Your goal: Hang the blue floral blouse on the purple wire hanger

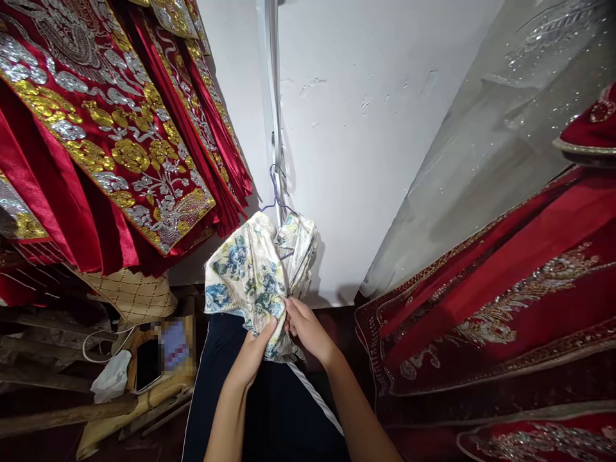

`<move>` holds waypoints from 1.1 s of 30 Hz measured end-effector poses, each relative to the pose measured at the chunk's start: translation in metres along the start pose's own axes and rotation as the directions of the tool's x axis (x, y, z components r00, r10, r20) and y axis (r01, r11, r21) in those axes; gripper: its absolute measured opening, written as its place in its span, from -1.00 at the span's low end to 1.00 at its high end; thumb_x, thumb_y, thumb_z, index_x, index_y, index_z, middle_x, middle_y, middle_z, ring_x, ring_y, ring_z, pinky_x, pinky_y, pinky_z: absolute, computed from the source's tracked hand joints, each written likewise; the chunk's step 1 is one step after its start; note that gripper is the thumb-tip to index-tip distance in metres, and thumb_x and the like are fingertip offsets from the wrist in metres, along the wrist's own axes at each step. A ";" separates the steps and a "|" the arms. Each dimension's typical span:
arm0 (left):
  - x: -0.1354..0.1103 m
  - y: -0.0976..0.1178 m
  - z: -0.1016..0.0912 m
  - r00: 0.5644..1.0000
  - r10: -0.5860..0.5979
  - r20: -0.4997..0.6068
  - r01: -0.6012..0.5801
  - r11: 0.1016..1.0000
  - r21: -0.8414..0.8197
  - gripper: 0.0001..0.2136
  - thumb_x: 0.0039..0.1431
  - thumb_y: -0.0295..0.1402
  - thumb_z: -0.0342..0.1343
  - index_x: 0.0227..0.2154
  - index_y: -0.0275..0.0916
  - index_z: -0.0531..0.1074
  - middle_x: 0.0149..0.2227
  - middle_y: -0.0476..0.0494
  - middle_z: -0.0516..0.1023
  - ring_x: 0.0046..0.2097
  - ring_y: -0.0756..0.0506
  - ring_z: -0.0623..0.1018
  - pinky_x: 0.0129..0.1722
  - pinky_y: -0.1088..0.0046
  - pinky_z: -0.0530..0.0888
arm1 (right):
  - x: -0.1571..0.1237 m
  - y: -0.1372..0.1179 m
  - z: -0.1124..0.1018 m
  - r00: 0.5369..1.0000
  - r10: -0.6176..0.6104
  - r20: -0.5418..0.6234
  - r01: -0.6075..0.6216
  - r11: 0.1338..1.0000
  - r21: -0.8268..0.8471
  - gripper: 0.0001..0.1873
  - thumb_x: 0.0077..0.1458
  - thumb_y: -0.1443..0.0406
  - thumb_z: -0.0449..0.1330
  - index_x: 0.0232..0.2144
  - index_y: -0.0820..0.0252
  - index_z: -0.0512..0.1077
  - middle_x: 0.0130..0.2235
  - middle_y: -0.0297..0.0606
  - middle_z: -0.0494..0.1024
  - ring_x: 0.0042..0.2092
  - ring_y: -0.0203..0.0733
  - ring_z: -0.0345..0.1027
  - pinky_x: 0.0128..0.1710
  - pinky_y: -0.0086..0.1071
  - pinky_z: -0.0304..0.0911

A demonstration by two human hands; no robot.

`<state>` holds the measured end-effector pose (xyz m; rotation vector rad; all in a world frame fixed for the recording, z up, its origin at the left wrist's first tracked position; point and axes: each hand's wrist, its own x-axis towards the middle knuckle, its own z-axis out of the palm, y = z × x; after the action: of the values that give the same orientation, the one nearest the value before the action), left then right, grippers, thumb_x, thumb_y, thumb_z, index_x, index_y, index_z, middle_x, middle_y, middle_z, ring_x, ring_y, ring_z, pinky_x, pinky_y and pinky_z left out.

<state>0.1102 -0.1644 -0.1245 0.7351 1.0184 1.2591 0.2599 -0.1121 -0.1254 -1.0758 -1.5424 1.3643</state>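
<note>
A cream blouse with blue and yellow flowers (245,263) hangs on a purple wire hanger (275,192), which hooks onto a white upright rail on the wall. My left hand (260,350) pinches the lower front of the blouse, thumb on top and the other fingers hidden under the cloth. Just right of it, my right hand (304,323) grips the front edge of the blouse between thumb and curled fingers. The cloth bunches between the two hands. Whether a button or fastening lies under the right fingers is too small to make out.
Red embroidered garments (129,154) hang at the left; a red beaded garment (481,321) and a sheer white sparkling one (462,160) hang at the right. A wooden stool (168,391) at lower left bears a phone (148,364) and white tissue (111,378).
</note>
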 end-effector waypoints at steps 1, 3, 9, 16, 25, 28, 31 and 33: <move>-0.001 0.000 0.001 1.000 -0.004 -0.007 0.004 1.000 -0.008 -0.37 0.13 -0.11 0.30 0.22 -0.26 0.36 0.19 -0.31 0.47 0.26 -0.29 0.41 0.33 0.13 0.24 | -0.001 0.000 -0.001 0.999 0.018 0.031 -0.019 1.000 0.014 -0.59 0.33 0.01 -0.07 -0.40 0.14 0.27 -0.53 -0.40 0.35 -0.50 -0.30 0.17 -0.41 -0.40 0.12; -0.001 0.002 0.003 0.999 -0.035 0.004 0.035 0.999 -0.016 -0.37 0.11 -0.11 0.31 0.21 -0.25 0.37 0.18 -0.32 0.48 0.25 -0.30 0.42 0.31 0.12 0.26 | -0.002 -0.001 -0.001 0.996 0.068 0.066 -0.070 0.997 0.040 -0.71 0.31 0.10 -0.02 -0.36 0.14 0.28 -0.53 -0.42 0.35 -0.50 -0.31 0.18 -0.41 -0.40 0.12; -0.003 0.005 0.003 0.994 -0.098 -0.055 0.095 0.994 -0.055 -0.37 0.12 -0.14 0.31 0.24 -0.18 0.35 0.23 -0.27 0.43 0.28 -0.28 0.39 0.31 0.16 0.28 | -0.002 -0.001 0.002 0.998 0.042 0.042 -0.044 0.998 0.053 -0.90 0.22 0.25 0.04 -0.31 0.14 0.30 -0.46 -0.42 0.32 -0.45 -0.32 0.19 -0.44 -0.44 0.10; -0.002 0.006 -0.003 0.995 -0.098 -0.029 0.096 0.993 -0.062 -0.39 0.14 -0.12 0.29 0.22 -0.21 0.35 0.20 -0.29 0.46 0.23 -0.28 0.44 0.28 0.18 0.32 | 0.000 -0.001 0.005 0.994 0.074 0.083 -0.088 0.980 0.181 -0.83 0.17 0.25 0.02 -0.44 0.17 0.27 -0.60 -0.48 0.23 -0.55 -0.38 0.05 -0.51 -0.45 -0.02; 0.018 -0.011 -0.034 0.721 0.481 -0.499 -0.313 0.868 0.385 -0.49 0.11 -0.13 0.28 0.06 -0.17 0.31 0.11 -0.23 0.39 0.19 -0.24 0.39 0.20 0.20 0.33 | -0.005 -0.013 -0.024 0.985 0.116 0.124 -0.142 0.964 0.224 -0.76 0.06 0.27 0.04 -0.61 0.16 0.18 -0.68 -0.48 0.16 -0.63 -0.42 0.00 -0.57 -0.46 -0.12; 0.012 -0.018 -0.017 0.651 0.635 -0.415 -0.354 0.738 0.574 -0.46 0.09 -0.18 0.30 0.09 -0.12 0.27 0.13 -0.22 0.32 0.17 -0.22 0.36 0.18 0.23 0.30 | -0.004 -0.010 -0.015 0.978 0.148 0.146 -0.176 0.964 0.201 -0.77 0.03 0.24 0.08 -0.62 0.17 0.24 -0.71 -0.49 0.17 -0.66 -0.41 0.04 -0.59 -0.48 -0.10; 0.006 -0.027 0.005 0.821 0.542 -0.178 -0.381 0.754 0.535 -0.59 0.15 -0.21 0.24 0.03 -0.14 0.33 -0.04 -0.17 0.44 0.00 -0.17 0.44 0.05 0.32 0.36 | -0.003 -0.009 -0.004 0.969 0.144 0.200 -0.175 0.973 0.152 -0.77 0.03 0.23 0.09 -0.60 0.19 0.32 -0.74 -0.47 0.23 -0.68 -0.41 0.06 -0.59 -0.49 -0.05; 0.004 -0.032 0.016 0.907 0.421 -0.016 -0.367 0.808 0.461 -0.77 0.24 -0.18 0.14 -0.16 -0.19 0.39 -0.25 -0.10 0.46 -0.18 -0.12 0.47 -0.12 0.39 0.39 | -0.005 -0.010 -0.001 0.964 0.123 0.235 -0.158 0.978 0.135 -0.78 0.05 0.26 0.08 -0.58 0.20 0.36 -0.74 -0.45 0.27 -0.68 -0.40 0.08 -0.58 -0.49 -0.01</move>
<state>0.1377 -0.1655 -0.1476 1.2988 1.3228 1.4509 0.2614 -0.1171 -0.1153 -0.9776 -1.5142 1.7243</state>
